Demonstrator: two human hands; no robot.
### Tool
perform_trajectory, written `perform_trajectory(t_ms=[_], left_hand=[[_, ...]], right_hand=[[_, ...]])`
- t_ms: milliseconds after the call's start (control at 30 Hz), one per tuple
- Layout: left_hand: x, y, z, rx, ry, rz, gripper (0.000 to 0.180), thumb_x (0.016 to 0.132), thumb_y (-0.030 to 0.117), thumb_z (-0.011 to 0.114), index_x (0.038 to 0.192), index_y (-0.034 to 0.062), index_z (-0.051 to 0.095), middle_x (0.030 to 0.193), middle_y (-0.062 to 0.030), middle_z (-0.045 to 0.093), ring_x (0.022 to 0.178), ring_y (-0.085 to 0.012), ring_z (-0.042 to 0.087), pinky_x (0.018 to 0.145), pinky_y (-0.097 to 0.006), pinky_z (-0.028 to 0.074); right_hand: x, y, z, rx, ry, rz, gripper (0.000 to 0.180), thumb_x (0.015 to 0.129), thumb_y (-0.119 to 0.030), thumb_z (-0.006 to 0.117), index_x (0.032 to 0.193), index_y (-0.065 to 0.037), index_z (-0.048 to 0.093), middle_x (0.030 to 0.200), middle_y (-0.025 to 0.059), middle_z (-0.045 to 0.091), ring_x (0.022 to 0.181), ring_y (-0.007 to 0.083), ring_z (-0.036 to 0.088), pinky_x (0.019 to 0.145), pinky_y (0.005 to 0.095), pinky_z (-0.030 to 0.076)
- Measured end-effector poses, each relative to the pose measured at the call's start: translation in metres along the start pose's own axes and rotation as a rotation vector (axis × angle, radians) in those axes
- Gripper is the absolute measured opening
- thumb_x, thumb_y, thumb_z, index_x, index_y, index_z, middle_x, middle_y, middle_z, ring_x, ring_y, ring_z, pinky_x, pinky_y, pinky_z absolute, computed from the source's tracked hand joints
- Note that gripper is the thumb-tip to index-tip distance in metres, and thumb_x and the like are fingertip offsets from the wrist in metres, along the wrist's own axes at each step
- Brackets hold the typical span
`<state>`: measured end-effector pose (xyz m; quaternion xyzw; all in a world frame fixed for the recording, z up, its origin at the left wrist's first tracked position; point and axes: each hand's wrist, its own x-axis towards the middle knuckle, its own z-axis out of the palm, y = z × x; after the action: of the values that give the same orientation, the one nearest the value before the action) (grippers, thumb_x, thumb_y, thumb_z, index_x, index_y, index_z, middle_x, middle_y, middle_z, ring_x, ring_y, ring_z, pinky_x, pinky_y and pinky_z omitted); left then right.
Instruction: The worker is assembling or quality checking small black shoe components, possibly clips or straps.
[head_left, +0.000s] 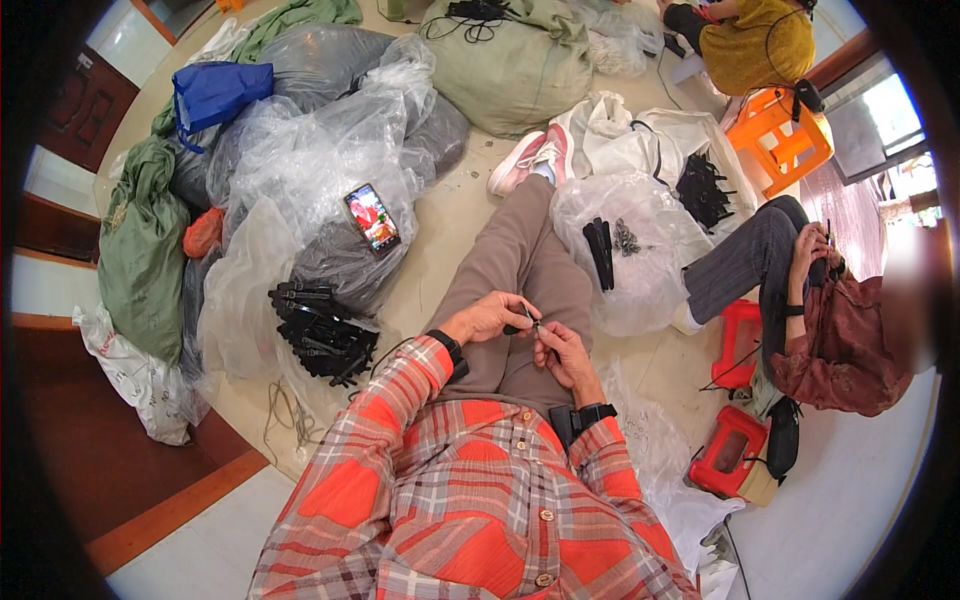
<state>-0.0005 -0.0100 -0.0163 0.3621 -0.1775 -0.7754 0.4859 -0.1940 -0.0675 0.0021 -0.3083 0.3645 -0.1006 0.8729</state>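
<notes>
Above my lap, my left hand (492, 316) is closed with its fingertips pinching a small, dark, strap-like piece (519, 327). Close beside it, my right hand (565, 356) pinches the other end of the same piece. Its exact kind is too small to make out, and the fingers cover part of it. To the left lies a bundle of black straps (320, 335) with buckles. On a clear plastic sheet (650, 285) to the right are several black strips (600, 252) and a little heap of small metal pieces (626, 238).
A lit phone (372, 217) rests on plastic-wrapped bags (300, 150) at left. Another pile of black straps (705, 190) lies at right. A co-worker (835, 350) sits by red stools (728, 455); another person (755, 45) is near an orange stool (780, 140). A green sack (510, 75) stands ahead.
</notes>
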Motion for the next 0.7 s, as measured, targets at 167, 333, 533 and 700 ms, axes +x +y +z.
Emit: perform_trajectory(t_ms=[167, 333, 533, 700], left_hand=[[-0.0010, 0.0003, -0.0002, -0.017, -0.009, 0.010, 0.017, 0.078, -0.002, 0.060, 0.095, -0.0019, 0.060, 0.080, -0.0079, 0.060, 0.070, -0.0164, 0.057, 0.066, -0.027, 0.046], [-0.0022, 0.0013, 0.0012, -0.011, 0.011, 0.000, 0.017, 0.077, -0.002, 0.061, 0.095, -0.0018, 0.060, 0.080, -0.0082, 0.060, 0.070, -0.0163, 0.057, 0.067, -0.027, 0.047], [-0.0011, 0.0004, 0.0018, -0.004, 0.017, 0.000, 0.018, 0.077, -0.002, 0.061, 0.094, -0.0017, 0.060, 0.079, -0.0083, 0.060, 0.070, -0.0166, 0.057, 0.066, -0.028, 0.046], [-0.0002, -0.0018, -0.0008, -0.014, 0.011, -0.004, 0.018, 0.077, -0.002, 0.061, 0.095, -0.0016, 0.060, 0.079, -0.0083, 0.060, 0.070, -0.0168, 0.056, 0.066, -0.028, 0.046]], right_hand=[[-0.0009, -0.0013, 0.0023, 0.004, -0.004, 0.000, 0.011, 0.086, -0.017, 0.058, 0.085, -0.006, 0.054, 0.066, 0.0023, 0.057, 0.053, 0.0117, 0.054, 0.048, 0.0233, 0.043], [-0.0017, -0.0020, 0.0036, 0.006, -0.002, 0.002, 0.010, 0.086, -0.016, 0.058, 0.085, -0.007, 0.054, 0.066, 0.0023, 0.057, 0.053, 0.0115, 0.054, 0.048, 0.0229, 0.043], [-0.0006, 0.0003, 0.0012, -0.005, 0.004, -0.008, 0.011, 0.086, -0.017, 0.058, 0.084, -0.007, 0.055, 0.066, 0.0020, 0.057, 0.053, 0.0113, 0.054, 0.047, 0.0225, 0.042], [0.0001, 0.0004, 0.0018, 0.000, 0.002, -0.006, 0.011, 0.086, -0.017, 0.058, 0.084, -0.006, 0.055, 0.066, 0.0021, 0.057, 0.052, 0.0113, 0.054, 0.047, 0.0224, 0.042]])
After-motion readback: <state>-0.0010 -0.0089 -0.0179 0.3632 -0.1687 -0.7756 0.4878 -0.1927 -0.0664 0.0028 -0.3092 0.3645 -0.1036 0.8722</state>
